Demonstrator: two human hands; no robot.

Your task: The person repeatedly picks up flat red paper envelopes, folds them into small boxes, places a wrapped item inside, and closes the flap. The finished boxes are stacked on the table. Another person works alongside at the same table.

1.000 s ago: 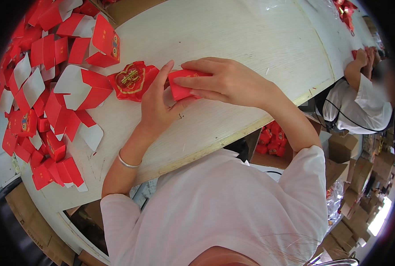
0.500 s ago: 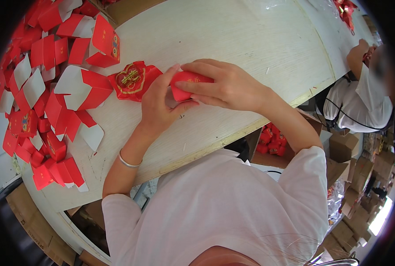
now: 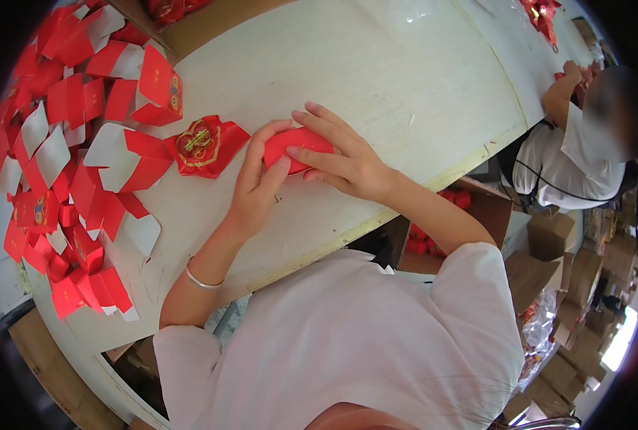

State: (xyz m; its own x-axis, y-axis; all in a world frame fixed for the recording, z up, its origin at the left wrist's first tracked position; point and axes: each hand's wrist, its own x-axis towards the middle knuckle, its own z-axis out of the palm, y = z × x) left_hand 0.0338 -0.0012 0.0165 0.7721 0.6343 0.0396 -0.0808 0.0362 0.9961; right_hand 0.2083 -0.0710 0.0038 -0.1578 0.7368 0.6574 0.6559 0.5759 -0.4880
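Over the white table, I hold a small red paper box [image 3: 306, 140] between both hands. My left hand [image 3: 256, 188] is closed around the box's left side, with its thumb at the near edge. From the right, my right hand [image 3: 353, 159] lays its fingers across the top and near side of the box, and they partly cover it. Just left of my left hand rests a shiny red wrapped packet [image 3: 206, 146] with a gold emblem, touched by neither hand.
A large heap of red cartons with white insides [image 3: 122, 158] covers the table's left side. Below the table's near edge stands a cardboard box [image 3: 489, 215] with red pieces in it. Another person [image 3: 570, 150] sits at the far right. Another carton [image 3: 211, 25] stands at the back.
The red box has turned between my hands, and the pale gap beside my left fingers no longer shows. My right fingers have spread and lie flatter over it.
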